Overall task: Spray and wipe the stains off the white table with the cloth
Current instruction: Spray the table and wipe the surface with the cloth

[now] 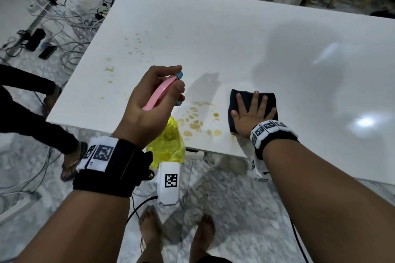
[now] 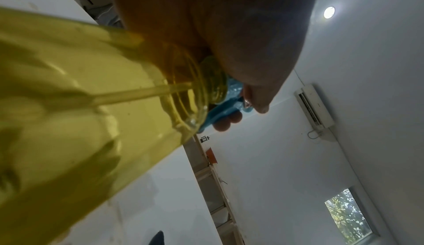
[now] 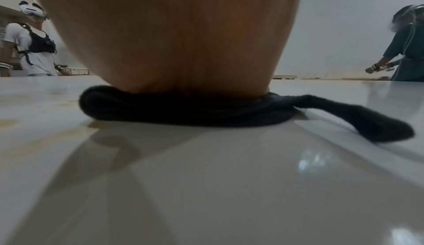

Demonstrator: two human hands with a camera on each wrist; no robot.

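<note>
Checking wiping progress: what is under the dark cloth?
The dark cloth lies flat on the white table under the right hand. Yellow stains show beside it; any beneath are hidden.

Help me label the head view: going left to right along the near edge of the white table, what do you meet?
Left hand gripping the spray bottle → yellowish stains → right hand flat on the dark cloth.

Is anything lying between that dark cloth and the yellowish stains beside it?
Nothing visible. The cloth, pressed flat under the right hand, sits just right of the nearest stains, with only bare white table between. The left hand holds the spray bottle above the table's near edge.
</note>
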